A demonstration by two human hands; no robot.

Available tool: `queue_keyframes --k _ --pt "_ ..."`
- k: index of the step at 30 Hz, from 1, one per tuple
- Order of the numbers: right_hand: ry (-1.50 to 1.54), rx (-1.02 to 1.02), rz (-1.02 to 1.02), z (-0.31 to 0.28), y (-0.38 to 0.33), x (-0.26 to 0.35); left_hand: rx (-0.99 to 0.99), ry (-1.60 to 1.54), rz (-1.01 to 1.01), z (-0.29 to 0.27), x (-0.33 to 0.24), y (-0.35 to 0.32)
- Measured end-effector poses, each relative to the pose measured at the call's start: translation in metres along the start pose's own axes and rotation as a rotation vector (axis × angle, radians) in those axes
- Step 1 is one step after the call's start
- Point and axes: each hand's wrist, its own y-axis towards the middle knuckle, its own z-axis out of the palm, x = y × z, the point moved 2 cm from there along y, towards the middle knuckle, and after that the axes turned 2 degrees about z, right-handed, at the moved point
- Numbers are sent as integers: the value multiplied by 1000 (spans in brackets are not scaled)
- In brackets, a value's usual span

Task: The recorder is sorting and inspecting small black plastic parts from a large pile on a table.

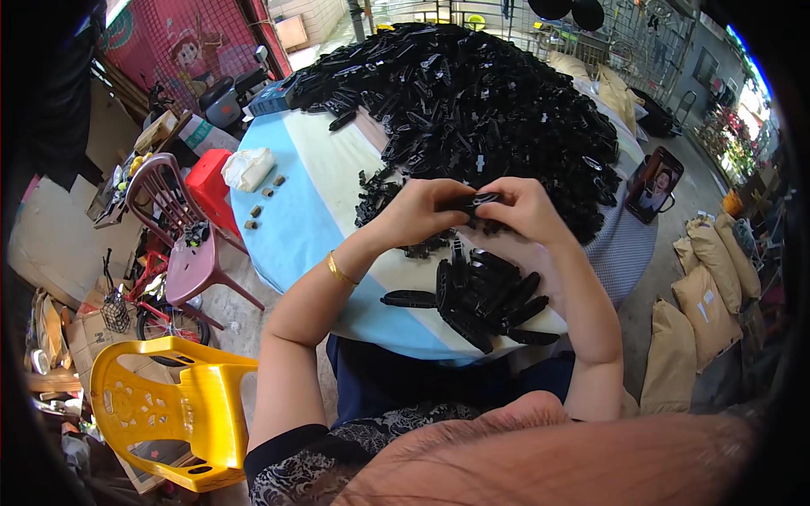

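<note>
**Round tabletop in blue-and-cream striped cloth (pixel 316 177) bears a black heap**

A broad mound of glossy black plastic pieces (pixel 472 101) covers the far side. A smaller cluster of elongated black plastic pieces (pixel 485 295) lies near the person. Above the tabletop, between mound and cluster, the left hand (pixel 426 211) and right hand (pixel 525 211) pinch a narrow black plastic piece (pixel 486 200), fingers closed around it.

A slim black piece (pixel 487 200) sits crosswise, pinched between both hands (pixel 419 211).
</note>
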Motion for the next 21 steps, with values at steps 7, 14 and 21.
queue_keyframes --k 7,14,21 --pt "-572 58 -18 -22 -2 0 422 224 282 34 -22 -10" --pt "-1157 27 -166 12 -6 -16 -569 907 209 -40 46 27" --pt "-1201 35 -24 14 -13 -6 -375 585 -347 -55 87 36"
